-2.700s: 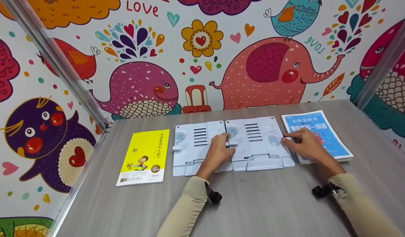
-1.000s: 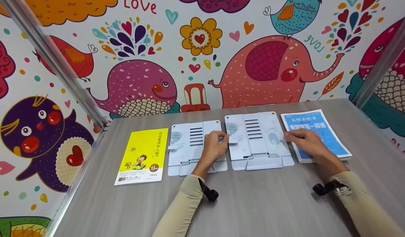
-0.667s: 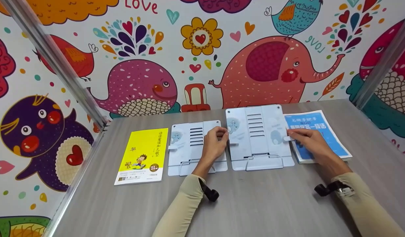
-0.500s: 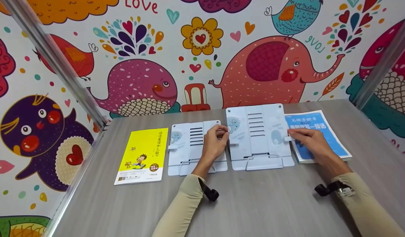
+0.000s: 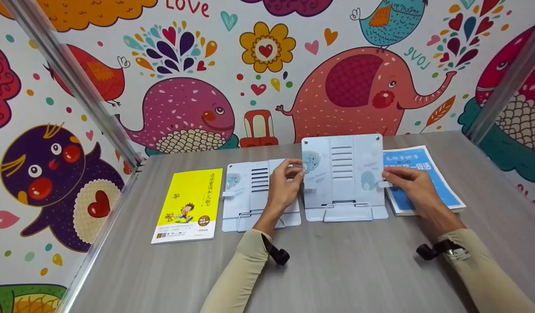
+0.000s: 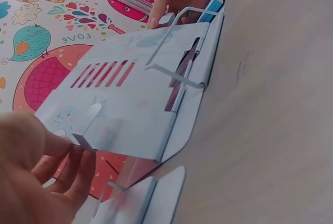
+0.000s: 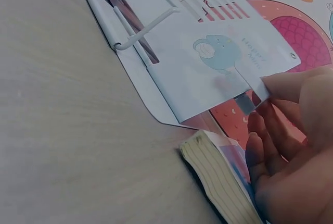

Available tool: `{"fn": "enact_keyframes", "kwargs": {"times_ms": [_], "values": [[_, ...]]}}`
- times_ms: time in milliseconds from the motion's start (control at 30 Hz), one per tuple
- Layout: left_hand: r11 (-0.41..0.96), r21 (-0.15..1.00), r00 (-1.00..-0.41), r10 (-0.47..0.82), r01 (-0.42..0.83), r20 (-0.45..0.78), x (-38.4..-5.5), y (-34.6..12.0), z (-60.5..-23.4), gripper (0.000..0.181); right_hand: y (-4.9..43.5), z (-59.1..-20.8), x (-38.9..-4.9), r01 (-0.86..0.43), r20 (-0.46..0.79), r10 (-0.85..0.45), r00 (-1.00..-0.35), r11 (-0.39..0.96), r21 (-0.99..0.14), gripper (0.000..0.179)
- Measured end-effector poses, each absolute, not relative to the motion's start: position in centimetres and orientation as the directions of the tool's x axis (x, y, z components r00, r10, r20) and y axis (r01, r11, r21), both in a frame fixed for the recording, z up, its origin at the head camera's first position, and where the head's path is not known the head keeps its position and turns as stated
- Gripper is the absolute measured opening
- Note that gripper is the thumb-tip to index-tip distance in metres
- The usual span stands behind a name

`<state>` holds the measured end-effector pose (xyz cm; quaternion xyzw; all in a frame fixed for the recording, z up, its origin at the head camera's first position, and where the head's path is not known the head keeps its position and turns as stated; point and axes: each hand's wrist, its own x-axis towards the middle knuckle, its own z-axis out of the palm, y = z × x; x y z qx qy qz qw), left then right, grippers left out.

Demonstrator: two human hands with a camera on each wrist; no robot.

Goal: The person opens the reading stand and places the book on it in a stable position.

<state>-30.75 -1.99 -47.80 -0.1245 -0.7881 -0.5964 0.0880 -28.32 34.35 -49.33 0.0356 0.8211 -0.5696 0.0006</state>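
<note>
A white book stand [image 5: 342, 187] with slots, pale blue elephant prints and a wire page holder tilts up off its base plate, toward the right of the table. My left hand [image 5: 285, 187] pinches its left edge beside a small clip [image 6: 88, 130], thumb in front and fingers behind. On the opposite edge, my right hand [image 5: 411, 187] pinches by the right clip [image 7: 252, 86], its other fingers curled behind. A second, matching book stand [image 5: 239, 204] lies folded flat to the left, partly hidden by my left hand and forearm.
A yellow book [image 5: 185, 204] lies left of the flat stand. A thick blue-covered book [image 5: 441, 187] is under and behind my right hand. The patterned wall [image 5: 259, 108] rises right behind the grey table [image 5: 328, 269].
The right stand's panel has swung up from nearly flat to steeply tilted, raised by both hands. The flat stand now sits slightly farther left, with a gap between the two. The books stay put.
</note>
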Motion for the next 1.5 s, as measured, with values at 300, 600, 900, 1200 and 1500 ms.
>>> {"fn": "enact_keyframes", "kwargs": {"times_ms": [300, 600, 900, 1200, 1500], "values": [[0.206, 0.908, -0.931, 0.082, 0.366, 0.356, -30.7, -2.0, -47.7, 0.025, 33.9, -49.5, -28.4, -0.032, 0.064, 0.095, -0.993, 0.304, -0.952, 0.062], [0.169, 0.906, -0.922, 0.054, 0.387, 0.384, -30.6, -1.9, -47.7, 0.024, 33.0, -49.4, -28.1, -0.151, 0.187, 0.110, -0.976, 0.273, -0.950, 0.047], [0.176, 0.903, -0.919, 0.030, 0.392, 0.393, -30.7, -2.0, -47.5, 0.028, 32.6, -49.6, -28.1, -0.225, 0.255, 0.066, -0.965, 0.295, -0.928, 0.040], [0.150, 0.895, -0.907, 0.030, 0.420, 0.421, -30.9, -2.2, -47.9, 0.027, 32.6, -49.8, -28.1, -0.266, 0.290, 0.037, -0.956, 0.302, -0.915, 0.036], [0.168, 0.880, -0.894, 0.021, 0.444, 0.447, -31.3, -2.4, -48.1, 0.026, 32.6, -50.0, -28.0, -0.254, 0.270, 0.007, -0.963, 0.320, -0.913, 0.032]]}}
